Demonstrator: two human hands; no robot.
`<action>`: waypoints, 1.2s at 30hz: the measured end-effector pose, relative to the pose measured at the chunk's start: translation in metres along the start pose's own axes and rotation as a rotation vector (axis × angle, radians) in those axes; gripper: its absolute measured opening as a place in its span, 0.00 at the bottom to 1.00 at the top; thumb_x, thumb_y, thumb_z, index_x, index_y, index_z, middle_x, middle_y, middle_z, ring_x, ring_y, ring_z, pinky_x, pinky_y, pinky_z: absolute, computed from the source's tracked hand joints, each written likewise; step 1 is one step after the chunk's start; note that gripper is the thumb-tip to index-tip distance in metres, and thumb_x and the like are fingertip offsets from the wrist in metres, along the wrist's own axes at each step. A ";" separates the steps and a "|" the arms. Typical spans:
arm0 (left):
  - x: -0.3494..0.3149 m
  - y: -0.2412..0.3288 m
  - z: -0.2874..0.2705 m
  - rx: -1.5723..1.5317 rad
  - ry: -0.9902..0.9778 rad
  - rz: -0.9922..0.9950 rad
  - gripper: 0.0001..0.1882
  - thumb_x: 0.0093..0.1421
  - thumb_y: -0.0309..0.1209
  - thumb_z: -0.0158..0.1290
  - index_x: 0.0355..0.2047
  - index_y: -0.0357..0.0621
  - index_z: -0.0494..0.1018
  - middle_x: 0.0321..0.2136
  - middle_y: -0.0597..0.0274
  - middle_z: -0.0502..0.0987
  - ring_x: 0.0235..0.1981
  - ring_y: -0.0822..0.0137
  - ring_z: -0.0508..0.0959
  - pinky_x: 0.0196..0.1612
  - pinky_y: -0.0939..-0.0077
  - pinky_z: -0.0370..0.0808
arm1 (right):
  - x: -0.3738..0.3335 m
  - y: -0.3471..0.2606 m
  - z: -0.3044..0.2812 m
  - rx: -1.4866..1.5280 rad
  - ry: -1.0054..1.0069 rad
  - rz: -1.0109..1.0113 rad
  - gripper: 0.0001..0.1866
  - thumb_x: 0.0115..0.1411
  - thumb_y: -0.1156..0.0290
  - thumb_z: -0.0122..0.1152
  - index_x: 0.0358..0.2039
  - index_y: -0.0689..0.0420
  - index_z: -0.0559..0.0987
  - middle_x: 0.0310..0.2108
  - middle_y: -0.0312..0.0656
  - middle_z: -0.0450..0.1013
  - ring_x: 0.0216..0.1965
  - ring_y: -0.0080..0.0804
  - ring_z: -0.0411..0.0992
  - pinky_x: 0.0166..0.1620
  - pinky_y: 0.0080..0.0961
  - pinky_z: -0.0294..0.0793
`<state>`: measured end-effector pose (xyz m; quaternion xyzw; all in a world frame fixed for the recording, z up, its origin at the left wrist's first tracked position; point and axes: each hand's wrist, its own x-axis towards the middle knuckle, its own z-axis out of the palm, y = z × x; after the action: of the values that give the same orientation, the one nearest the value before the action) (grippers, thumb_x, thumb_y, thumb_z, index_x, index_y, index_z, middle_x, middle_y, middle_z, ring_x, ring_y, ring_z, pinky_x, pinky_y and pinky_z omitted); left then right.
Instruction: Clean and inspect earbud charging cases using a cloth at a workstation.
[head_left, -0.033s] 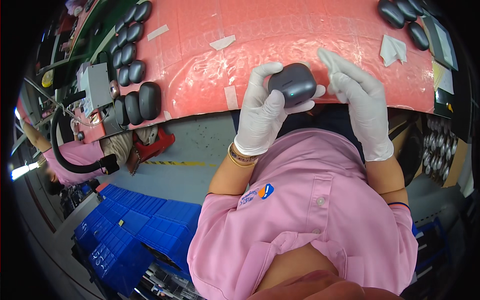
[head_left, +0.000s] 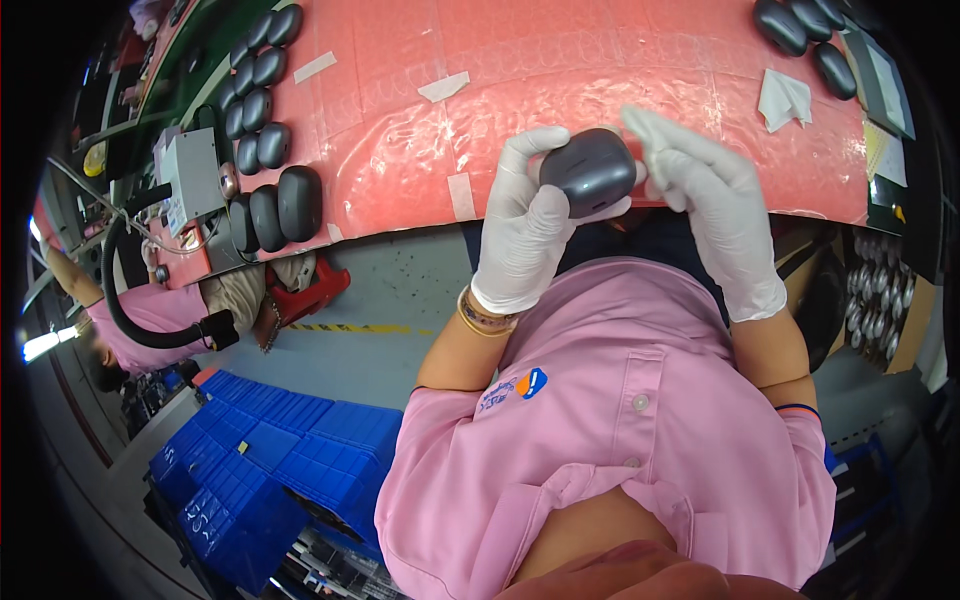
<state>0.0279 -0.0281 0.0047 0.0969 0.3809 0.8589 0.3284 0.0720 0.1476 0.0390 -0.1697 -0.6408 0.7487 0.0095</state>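
Observation:
My left hand, in a white glove, grips a dark grey, glossy earbud charging case between thumb and fingers, above the near edge of the table. The case looks closed, with a short dark mark on its upper face and a small slot at its lower edge. My right hand, also gloved, is raised just right of the case. Its fingers are pressed together and point toward the case. Whether something thin and white lies between them is hard to make out.
A pink, film-covered table spreads in front of me. Several similar cases line its left side, and more lie at the far right. A white cloth rests nearby. Blue crates stand behind left; another person works at left.
My right hand has shifted slightly left, closer to the case. The small green light on the case no longer shows. My left hand keeps its grip with a slight shift.

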 end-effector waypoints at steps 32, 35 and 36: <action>-0.003 0.010 -0.002 0.469 -0.013 0.140 0.36 0.63 0.54 0.40 0.61 0.39 0.52 0.49 0.56 0.67 0.46 0.69 0.71 0.45 0.77 0.72 | 0.007 -0.006 0.021 0.014 -0.331 0.024 0.26 0.57 0.79 0.56 0.57 0.58 0.68 0.50 0.41 0.69 0.45 0.24 0.70 0.45 0.20 0.71; -0.003 0.014 0.002 0.591 0.056 0.144 0.43 0.60 0.59 0.40 0.61 0.34 0.50 0.54 0.53 0.64 0.52 0.65 0.68 0.52 0.71 0.69 | 0.013 -0.006 0.023 -0.038 -0.344 -0.016 0.24 0.58 0.78 0.56 0.57 0.61 0.68 0.48 0.42 0.70 0.45 0.26 0.70 0.47 0.22 0.72; -0.003 0.014 0.001 0.606 0.033 0.172 0.38 0.63 0.54 0.40 0.61 0.36 0.50 0.53 0.53 0.63 0.51 0.67 0.68 0.51 0.73 0.69 | 0.014 -0.005 0.023 -0.039 -0.345 -0.018 0.24 0.58 0.78 0.56 0.57 0.61 0.68 0.48 0.42 0.70 0.45 0.26 0.70 0.47 0.22 0.72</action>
<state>0.0236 -0.0364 0.0160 0.2081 0.6153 0.7323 0.2046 0.0515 0.1293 0.0434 -0.0332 -0.6490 0.7539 -0.0971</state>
